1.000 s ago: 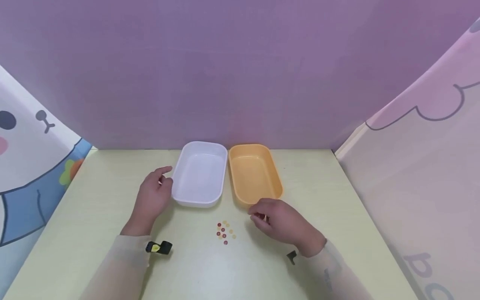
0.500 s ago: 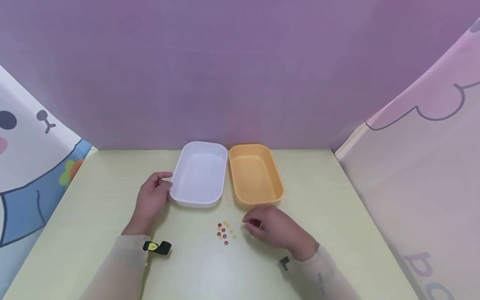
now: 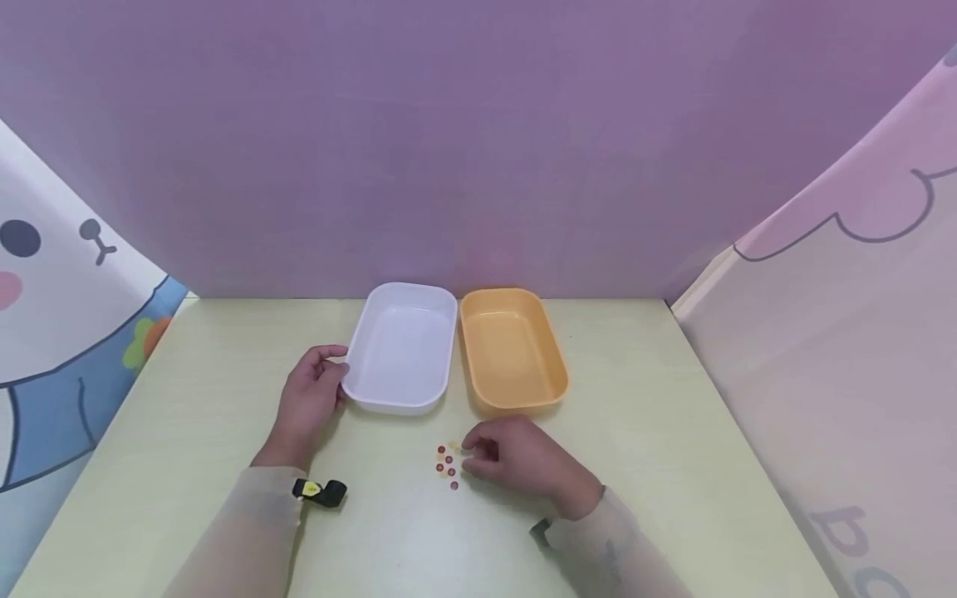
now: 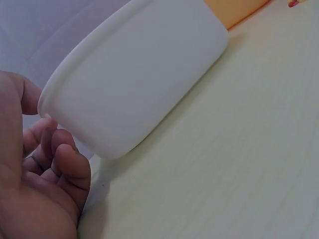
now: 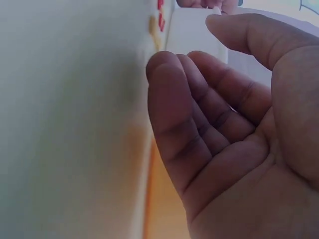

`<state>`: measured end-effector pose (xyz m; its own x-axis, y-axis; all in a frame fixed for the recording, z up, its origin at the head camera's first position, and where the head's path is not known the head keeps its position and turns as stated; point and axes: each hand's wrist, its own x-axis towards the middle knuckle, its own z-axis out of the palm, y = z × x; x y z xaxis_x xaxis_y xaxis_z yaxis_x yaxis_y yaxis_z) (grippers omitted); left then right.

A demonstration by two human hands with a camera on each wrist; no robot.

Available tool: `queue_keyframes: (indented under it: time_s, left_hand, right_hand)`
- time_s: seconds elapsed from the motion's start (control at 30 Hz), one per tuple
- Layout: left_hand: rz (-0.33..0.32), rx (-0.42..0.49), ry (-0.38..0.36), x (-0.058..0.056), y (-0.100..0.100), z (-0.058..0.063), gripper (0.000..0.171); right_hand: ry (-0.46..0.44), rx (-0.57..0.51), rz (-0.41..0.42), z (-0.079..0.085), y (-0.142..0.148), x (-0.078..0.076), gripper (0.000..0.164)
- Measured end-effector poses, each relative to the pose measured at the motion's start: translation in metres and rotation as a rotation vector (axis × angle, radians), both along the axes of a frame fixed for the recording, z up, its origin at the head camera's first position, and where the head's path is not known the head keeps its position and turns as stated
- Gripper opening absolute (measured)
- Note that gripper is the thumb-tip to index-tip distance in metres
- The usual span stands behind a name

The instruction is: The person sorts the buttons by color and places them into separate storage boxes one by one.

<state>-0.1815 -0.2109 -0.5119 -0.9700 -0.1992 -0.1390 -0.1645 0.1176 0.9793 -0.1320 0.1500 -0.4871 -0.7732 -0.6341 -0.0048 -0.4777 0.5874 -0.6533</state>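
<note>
A small cluster of red and yellow round pieces (image 3: 451, 472), perhaps buttons, lies on the table in front of two trays. Just to their right hovers my right hand (image 3: 516, 461), its thumb and bent fingers apart with nothing between them, as the right wrist view (image 5: 219, 119) confirms. Some yellow pieces are hidden behind its fingertips. My left hand (image 3: 310, 399) is at the left side of the white tray (image 3: 399, 409). In the left wrist view, thumb and finger pinch the tray's rim (image 4: 50, 97), while the other fingers curl below it.
Beside the white tray on its right stands an orange tray (image 3: 516, 403), close against it. Both are near the back of the pale table (image 3: 628, 357), before a purple backdrop (image 3: 478, 149). Printed cloth panels (image 3: 807, 332) bound the sides.
My right hand has come from the orange tray's front edge leftward and down to the small pieces. My left hand has closed onto the white tray's rim.
</note>
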Motion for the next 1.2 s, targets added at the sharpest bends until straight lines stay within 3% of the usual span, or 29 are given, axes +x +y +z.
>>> queue_keyframes:
  time_s: [0.13,0.43,0.87,1.2]
  left_hand:
    - [-0.004,0.007,0.005,-0.002,-0.002,-0.005,0.034]
    - [0.005,0.005,-0.012,-0.003,-0.001,-0.005,0.035]
    - [-0.004,-0.007,-0.014,-0.003,0.001,-0.002,0.036]
    - [-0.008,-0.004,-0.002,-0.004,0.0,-0.004,0.036]
  right_hand:
    - [-0.084,-0.029,-0.009,-0.005,-0.006,0.0,0.017]
    - [-0.127,-0.02,-0.017,-0.012,-0.009,-0.001,0.021]
    - [-0.042,0.045,0.044,-0.006,-0.014,0.003,0.012]
    - [-0.04,0.052,0.051,-0.008,-0.014,0.002,0.01]
